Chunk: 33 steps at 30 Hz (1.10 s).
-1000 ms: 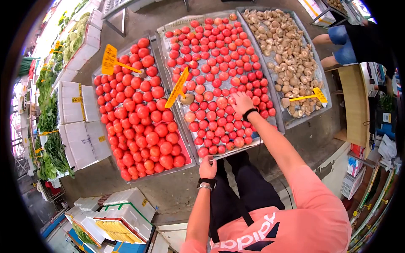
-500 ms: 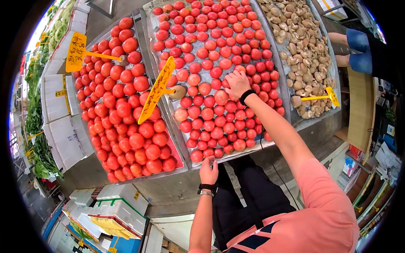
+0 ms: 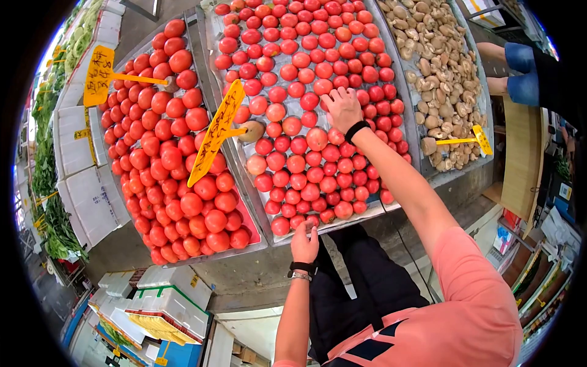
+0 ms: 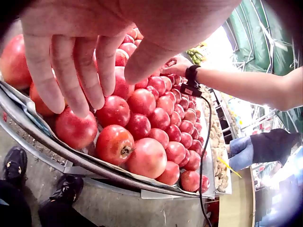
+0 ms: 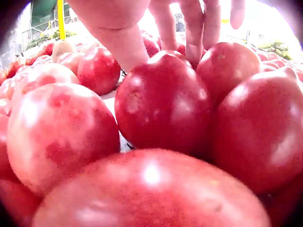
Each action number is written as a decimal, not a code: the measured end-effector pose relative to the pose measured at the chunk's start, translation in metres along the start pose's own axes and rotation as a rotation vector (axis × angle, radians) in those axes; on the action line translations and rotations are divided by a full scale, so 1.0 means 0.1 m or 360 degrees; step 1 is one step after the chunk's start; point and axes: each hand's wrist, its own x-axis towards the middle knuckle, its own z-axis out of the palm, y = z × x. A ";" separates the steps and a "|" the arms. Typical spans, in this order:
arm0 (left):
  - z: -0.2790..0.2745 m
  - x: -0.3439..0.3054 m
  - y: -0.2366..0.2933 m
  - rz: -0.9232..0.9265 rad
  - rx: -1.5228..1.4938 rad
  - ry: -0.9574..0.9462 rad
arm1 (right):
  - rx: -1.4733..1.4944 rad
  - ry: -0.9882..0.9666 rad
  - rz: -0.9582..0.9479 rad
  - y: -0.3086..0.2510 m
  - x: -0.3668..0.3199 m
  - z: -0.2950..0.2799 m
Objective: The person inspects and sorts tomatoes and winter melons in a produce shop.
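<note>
In the head view my right hand (image 3: pixel 343 110) reaches over the middle tray of tomatoes, fingers bent down among them. The right wrist view shows the thumb (image 5: pixel 124 49) and fingers going down on either side behind a deep red tomato (image 5: pixel 163 101); their tips are hidden. They seem to grip a tomato there. At the near edge of the same tray is my left hand (image 3: pixel 304 243). Its fingers (image 4: pixel 65 71) hang loosely over tomatoes by the rim in the left wrist view, one tomato (image 4: pixel 75 127) right under the fingertips.
Larger tomatoes (image 3: pixel 171 158) fill the left tray, and brown mushrooms (image 3: pixel 437 73) the right one. Yellow price signs (image 3: pixel 219 131) stick up between. White foam boxes (image 3: pixel 95 199) stand at left. A person in denim shorts (image 3: pixel 523 88) is beyond the mushrooms. A thin black cable (image 4: pixel 201 156) hangs from the right wrist.
The view has shifted closer over the trays, then slightly left to right. My right hand has moved a little forward and left among the tomatoes. The left hand stays at the near edge.
</note>
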 end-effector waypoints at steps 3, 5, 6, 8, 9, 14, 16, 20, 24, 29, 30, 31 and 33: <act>-0.02 0.02 0.00 0.0003 -0.0045 -0.0010 | -0.0076 -0.0081 0.0034 0.02 0.03 0.05; -0.03 0.04 -0.02 0.0021 0.0016 -0.0011 | -0.0012 -0.0076 0.0029 0.03 0.05 0.07; -0.04 0.04 -0.04 0.0029 0.0047 -0.0011 | 0.0021 -0.0075 0.0028 0.01 0.06 0.04; -0.04 0.04 -0.07 0.0040 0.0050 -0.0010 | 0.0055 -0.0070 0.0051 0.00 0.07 -0.02; -0.05 0.05 -0.07 0.0046 0.0050 -0.0009 | 0.0071 -0.0066 0.0063 0.00 0.09 -0.05; -0.07 0.04 -0.03 0.0022 0.0043 -0.0036 | -0.0213 -0.0083 -0.0056 -0.04 0.11 0.06; -0.06 0.04 -0.05 0.0009 0.0037 -0.0034 | -0.0303 -0.0027 -0.0049 -0.05 0.11 0.12; -0.04 0.05 -0.10 -0.0003 0.0030 -0.0033 | -0.0192 -0.0084 0.0004 -0.06 0.11 0.01; -0.04 0.04 -0.11 -0.0026 -0.0010 -0.0052 | 0.0076 -0.0103 0.0023 -0.02 0.05 -0.09; -0.06 0.03 -0.09 -0.0041 -0.0004 -0.0050 | -0.0073 -0.0067 0.0020 -0.03 0.07 -0.11; -0.06 0.03 -0.10 -0.0045 0.0007 -0.0053 | -0.0101 -0.0025 0.0017 -0.05 0.07 -0.12; -0.06 0.02 -0.11 -0.0043 0.0006 -0.0046 | 0.0013 -0.0002 -0.0043 -0.08 0.08 -0.13; -0.06 0.03 -0.11 -0.0038 0.0006 -0.0033 | 0.0240 0.0042 -0.0162 -0.13 0.11 -0.16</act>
